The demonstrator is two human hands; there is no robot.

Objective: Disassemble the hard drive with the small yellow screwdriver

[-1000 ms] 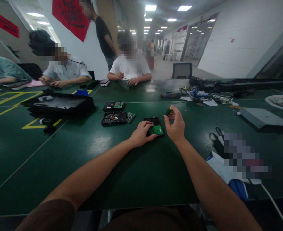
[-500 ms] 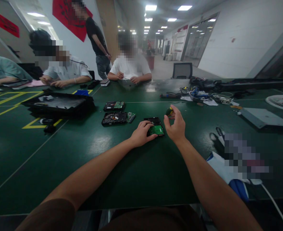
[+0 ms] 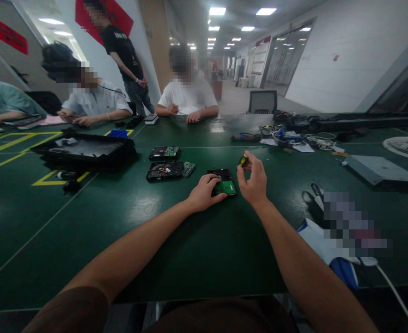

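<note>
Green tabletop (image 3: 169,259) spreads beneath ceiling lights (image 3: 217,11). Well left of the green-boarded drive (image 3: 227,187) sits a black tray (image 3: 124,155); two hard drives (image 3: 164,171) lie nearer, also left. At its left side, the left hand (image 3: 204,193) grips it between part-spread fingers and thumb. Just right of it, the right hand (image 3: 252,179), fingers curled, pinches a yellow-and-black screwdriver handle (image 3: 243,160).
</note>
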